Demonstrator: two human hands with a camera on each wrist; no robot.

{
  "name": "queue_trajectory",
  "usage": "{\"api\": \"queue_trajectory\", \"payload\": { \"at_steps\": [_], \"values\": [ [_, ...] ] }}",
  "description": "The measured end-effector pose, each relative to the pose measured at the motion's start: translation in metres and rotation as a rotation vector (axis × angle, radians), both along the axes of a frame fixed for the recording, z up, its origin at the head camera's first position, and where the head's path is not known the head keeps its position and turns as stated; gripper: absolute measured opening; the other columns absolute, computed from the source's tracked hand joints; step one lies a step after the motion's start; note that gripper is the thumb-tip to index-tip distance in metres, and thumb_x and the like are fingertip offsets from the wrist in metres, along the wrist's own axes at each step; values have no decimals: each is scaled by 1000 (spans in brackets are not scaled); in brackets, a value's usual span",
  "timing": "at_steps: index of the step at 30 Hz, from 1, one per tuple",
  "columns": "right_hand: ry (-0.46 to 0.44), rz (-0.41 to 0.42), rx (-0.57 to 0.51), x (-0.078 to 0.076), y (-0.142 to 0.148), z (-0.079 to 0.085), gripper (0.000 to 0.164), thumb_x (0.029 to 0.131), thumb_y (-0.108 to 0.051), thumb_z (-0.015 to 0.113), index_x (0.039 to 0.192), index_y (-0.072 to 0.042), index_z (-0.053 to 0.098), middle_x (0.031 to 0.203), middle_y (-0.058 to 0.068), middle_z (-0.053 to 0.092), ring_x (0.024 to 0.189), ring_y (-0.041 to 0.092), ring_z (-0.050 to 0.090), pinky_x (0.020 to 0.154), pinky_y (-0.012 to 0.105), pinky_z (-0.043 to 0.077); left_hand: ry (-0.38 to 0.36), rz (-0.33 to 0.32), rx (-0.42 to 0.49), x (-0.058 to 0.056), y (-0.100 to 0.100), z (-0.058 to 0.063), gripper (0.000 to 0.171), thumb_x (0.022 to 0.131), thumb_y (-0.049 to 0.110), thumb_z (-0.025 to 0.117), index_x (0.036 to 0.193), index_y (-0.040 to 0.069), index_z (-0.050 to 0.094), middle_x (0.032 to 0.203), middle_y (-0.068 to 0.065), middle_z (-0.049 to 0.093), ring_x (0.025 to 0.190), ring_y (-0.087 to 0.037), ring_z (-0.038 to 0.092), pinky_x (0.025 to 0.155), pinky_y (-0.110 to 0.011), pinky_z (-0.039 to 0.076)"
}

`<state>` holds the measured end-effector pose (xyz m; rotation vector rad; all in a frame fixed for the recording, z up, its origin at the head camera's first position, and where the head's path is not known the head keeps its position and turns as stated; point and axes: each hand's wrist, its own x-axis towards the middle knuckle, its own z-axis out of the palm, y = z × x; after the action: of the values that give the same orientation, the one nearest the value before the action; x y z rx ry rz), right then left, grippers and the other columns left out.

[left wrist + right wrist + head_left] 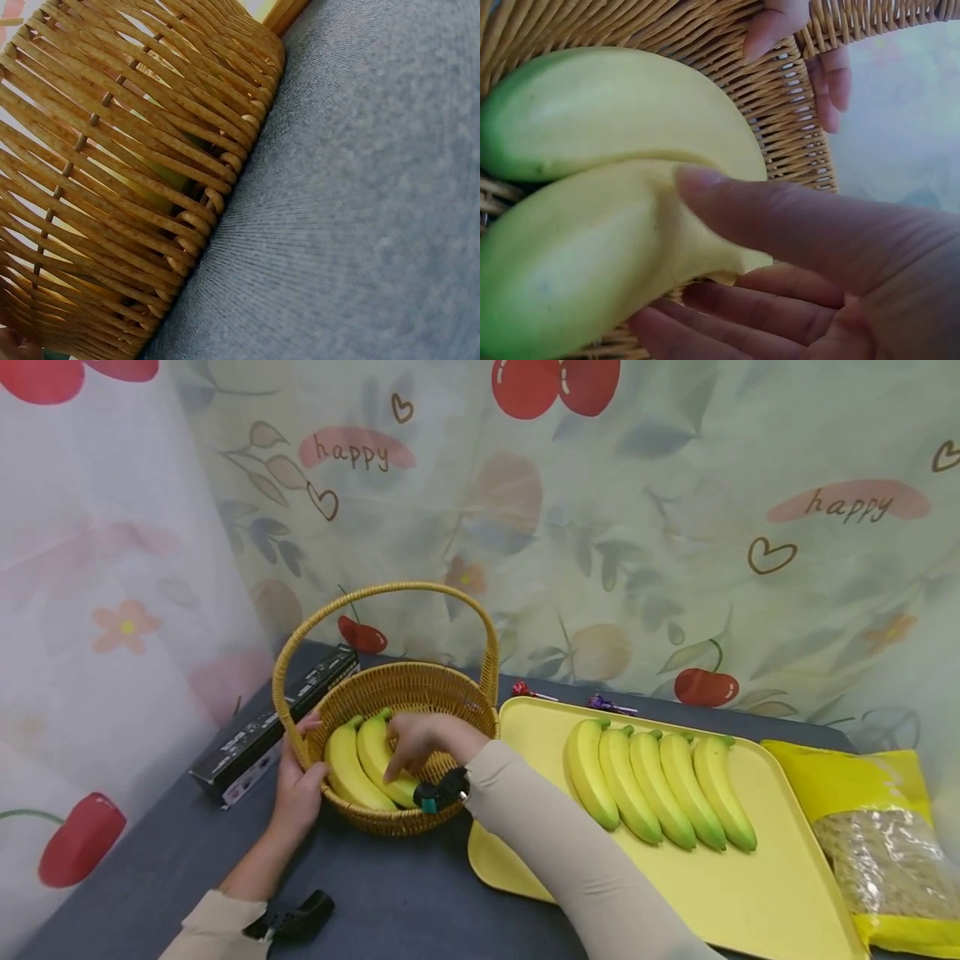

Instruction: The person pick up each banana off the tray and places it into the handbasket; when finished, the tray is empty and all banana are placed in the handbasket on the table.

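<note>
A wicker basket (pixel 405 689) with a tall arched handle stands on the dark tabletop. Its left rim, near the handle's foot, is gripped by my left hand (pixel 295 785), thumb inside and fingers outside. Two bananas lie side by side in the basket: a left banana (pixel 352 768) and a right banana (pixel 378 752). My right hand (pixel 422 739) reaches in and holds the right banana near its stem end. In the right wrist view the thumb (pixel 742 210) presses on that banana (pixel 592 255), with the other fingers along its far side. The left wrist view shows mostly basket weave (pixel 112 150).
A yellow tray (pixel 525 752) to the right holds a row of several bananas (pixel 660 789). Behind it lie a red lollipop (pixel 522 689) and a purple one (pixel 602 703). A black box (pixel 262 735) sits left of the basket, and a yellow bag (pixel 877 835) at the far right.
</note>
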<state>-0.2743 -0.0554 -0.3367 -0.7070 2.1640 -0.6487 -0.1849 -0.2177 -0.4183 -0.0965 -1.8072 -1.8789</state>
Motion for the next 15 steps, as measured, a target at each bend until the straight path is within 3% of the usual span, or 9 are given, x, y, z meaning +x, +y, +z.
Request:
{"api": "queue_trajectory", "payload": {
  "at_steps": [2,4,7,9,11,14,15],
  "values": [
    [-1,0,-18,0,2,2,22,80,-12,71,76,-6,49,71,0,40,63,11,50,68,27,54,-8,-4,-2,0,0,0,53,72,-24,32,122,-10,36,139,-13,36,132,-19,34,98,-14,33],
    [5,2,-38,0,5,4,35,81,-12,70,63,-10,39,61,-2,31,55,9,43,68,29,54,-20,-6,-10,-1,0,1,53,72,-24,32,124,-12,34,141,-15,34,133,-22,32,98,-13,33],
    [36,23,-67,1,9,8,41,82,-13,69,60,-11,34,57,-5,23,48,7,34,69,33,55,-27,-4,-17,-1,0,1,55,72,-24,32,126,-13,32,142,-17,32,134,-24,31,98,-13,34],
    [50,22,-89,2,11,10,23,82,-13,69,69,-3,52,57,-4,25,46,7,31,69,34,55,-27,-2,-18,-1,0,1,55,72,-24,32,125,-12,33,142,-17,33,134,-23,31,98,-12,33],
    [59,29,-101,4,15,12,22,82,-14,69,86,4,56,60,-3,25,49,7,28,67,30,53,-23,1,-14,0,0,1,54,72,-24,33,124,-11,35,141,-16,34,134,-22,32,98,-13,33],
    [71,30,-118,8,23,18,50,82,-16,69,126,4,53,83,5,59,68,9,54,71,27,53,-17,5,-5,0,0,0,53,71,-24,33,122,-8,38,139,-13,36,132,-19,33,98,-13,34],
    [87,38,-119,9,26,21,52,82,-18,69,126,3,53,95,9,63,80,13,60,74,26,52,-14,5,-6,0,0,0,53,71,-24,33,121,-7,39,139,-12,36,132,-19,34,98,-13,34]
  ]
}}
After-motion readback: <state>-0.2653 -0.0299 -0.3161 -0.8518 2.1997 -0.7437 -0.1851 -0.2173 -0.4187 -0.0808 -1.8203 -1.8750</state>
